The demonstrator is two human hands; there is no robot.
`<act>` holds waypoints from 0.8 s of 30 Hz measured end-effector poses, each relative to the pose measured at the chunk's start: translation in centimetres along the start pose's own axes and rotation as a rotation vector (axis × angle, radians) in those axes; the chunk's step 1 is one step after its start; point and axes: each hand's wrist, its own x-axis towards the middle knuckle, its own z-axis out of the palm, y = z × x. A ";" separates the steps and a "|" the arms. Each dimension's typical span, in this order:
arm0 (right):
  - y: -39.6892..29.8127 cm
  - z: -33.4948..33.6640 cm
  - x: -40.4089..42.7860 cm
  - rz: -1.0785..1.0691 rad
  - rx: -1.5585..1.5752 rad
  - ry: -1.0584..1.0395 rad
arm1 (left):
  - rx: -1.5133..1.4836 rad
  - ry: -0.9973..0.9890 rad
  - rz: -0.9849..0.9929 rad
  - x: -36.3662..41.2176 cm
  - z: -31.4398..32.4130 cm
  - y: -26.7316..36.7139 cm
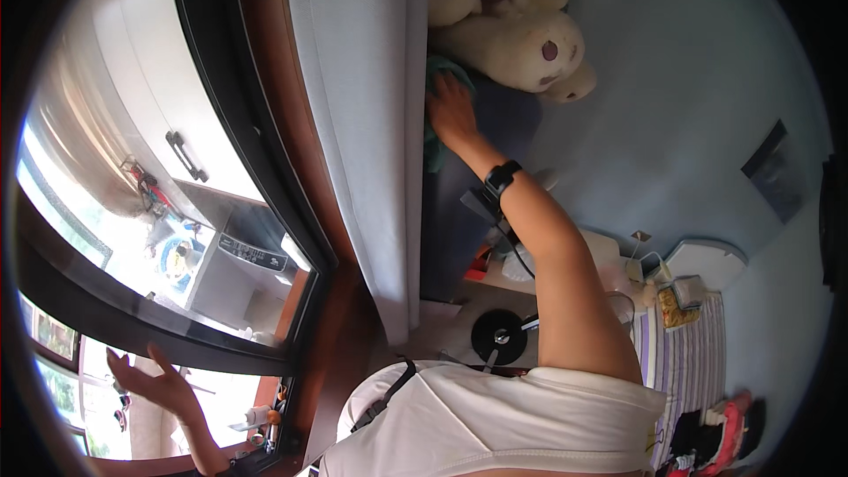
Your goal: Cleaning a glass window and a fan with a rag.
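Observation:
My right hand (454,109), with a black watch on the wrist, reaches up and rests on a teal cloth (437,69). The cloth is bunched under the fingers, partly hidden by the hand and the edge of a white curtain (371,112). Beneath it is a dark blue-grey surface (503,109). Large cream plush toys (523,46) sit just beyond the hand. Off to the lower left, my left hand (152,384) is raised before the bright opening of a dark-framed sliding door (192,344), fingers spread and nothing in them.
Through the glass, a white cabinet with a black handle (185,156) and an appliance panel (252,252) show. A round black base (500,338) stands on the floor. To the right lie a striped bed (689,358) and piled clothes (722,437). A pale blue wall (662,112) rises alongside.

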 end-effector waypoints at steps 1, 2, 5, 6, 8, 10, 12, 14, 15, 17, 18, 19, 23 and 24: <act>0.4 1.0 0.2 -0.029 -0.034 -0.036 | 0.001 0.014 0.199 0.4 -0.2 1.6; 0.9 1.9 0.2 -0.058 -0.070 -0.070 | -0.058 -0.072 0.254 0.6 -0.1 3.8; 0.9 3.1 0.5 -0.150 -0.200 -0.083 | -0.168 -0.293 0.511 1.0 1.7 10.2; 1.0 2.8 0.5 -0.155 -0.191 -0.089 | -0.250 -0.360 0.578 1.1 2.5 12.9; 2.2 0.9 -0.4 -0.202 -0.176 -0.222 | -0.399 -0.409 0.782 1.5 5.6 17.9; 4.8 0.2 -2.8 -0.237 -0.138 -0.182 | -0.533 -0.523 0.890 3.1 6.0 24.1; 6.6 -0.8 -4.9 -0.276 -0.090 -0.127 | -0.492 -0.540 1.051 4.1 7.5 28.3; 7.5 -2.0 -7.1 -0.230 -0.118 -0.145 | -0.356 -0.438 1.217 4.5 9.8 31.1; 8.3 -2.6 -8.4 -0.211 -0.134 -0.159 | -0.278 -0.436 1.298 4.8 10.8 32.6; 10.2 -3.7 -11.0 -0.185 -0.155 -0.172 | -0.104 -0.242 1.412 6.0 11.6 35.8; 11.3 -4.3 -12.3 -0.169 -0.195 -0.162 | 0.064 -0.044 1.510 6.5 12.2 37.1; 11.8 -4.6 -13.1 -0.157 -0.227 -0.152 | 0.065 -0.042 1.513 6.8 13.4 38.0; 12.2 -4.5 -14.1 -0.131 -0.240 -0.146 | 0.190 -0.094 1.515 8.2 16.7 39.7; 11.8 -4.3 -13.8 -0.094 -0.257 -0.159 | 0.201 -0.199 1.470 8.4 17.1 39.7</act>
